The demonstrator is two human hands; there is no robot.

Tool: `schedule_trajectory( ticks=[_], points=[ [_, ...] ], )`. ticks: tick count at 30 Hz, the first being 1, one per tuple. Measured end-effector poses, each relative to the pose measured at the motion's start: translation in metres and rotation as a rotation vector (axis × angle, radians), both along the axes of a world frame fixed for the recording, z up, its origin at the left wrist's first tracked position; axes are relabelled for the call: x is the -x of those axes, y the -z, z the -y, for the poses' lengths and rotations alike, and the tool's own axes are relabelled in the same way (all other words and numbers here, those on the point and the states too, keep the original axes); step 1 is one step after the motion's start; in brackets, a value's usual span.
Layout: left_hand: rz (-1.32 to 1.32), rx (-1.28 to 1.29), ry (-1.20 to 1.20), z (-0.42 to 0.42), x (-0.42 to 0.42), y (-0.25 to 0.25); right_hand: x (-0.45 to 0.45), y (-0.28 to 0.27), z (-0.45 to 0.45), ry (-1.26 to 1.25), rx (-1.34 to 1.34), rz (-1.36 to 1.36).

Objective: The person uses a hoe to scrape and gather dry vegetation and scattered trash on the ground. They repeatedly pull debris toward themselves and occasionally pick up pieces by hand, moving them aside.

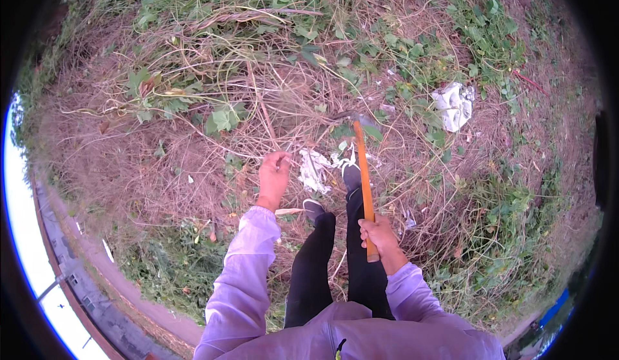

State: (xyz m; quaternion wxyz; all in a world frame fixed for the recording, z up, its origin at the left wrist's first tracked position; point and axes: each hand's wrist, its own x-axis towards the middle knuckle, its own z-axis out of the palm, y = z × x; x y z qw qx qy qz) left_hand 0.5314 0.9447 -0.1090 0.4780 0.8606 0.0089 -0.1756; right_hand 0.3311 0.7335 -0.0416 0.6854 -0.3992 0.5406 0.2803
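Note:
My right hand (379,236) grips the lower end of a long orange-brown wooden handle (365,186). At the handle's far end is a dark metal head (346,115), partly lost among stems and leaves, so its exact shape is unclear. My left hand (274,176) is over the dry stalks with thumb and fingers curled close together. A thin vine stem (227,148) runs up to its fingers; whether they pinch it is unclear. Crumpled white plastic scraps (314,170) lie on the ground just right of my left hand.
Tangled green vines (256,17) and dry stalks cover the ground. A larger white plastic piece (453,106) lies at the right. My dark shoes (314,208) stand among the stalks. A paved path (145,311) and a building (80,282) edge the lower left.

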Motion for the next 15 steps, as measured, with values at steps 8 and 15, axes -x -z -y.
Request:
schedule_trajectory(
  ticks=[8, 15],
  points=[
    [-0.26, 0.136, -0.199, 0.007, -0.036, 0.043, 0.09, -0.137, 0.083, -0.217, 0.261, -0.059],
    [-0.623, 0.391, -0.337, 0.054, -0.055, 0.079, 0.072, -0.068, 0.078, -0.079, 0.272, -0.012]
  ],
)
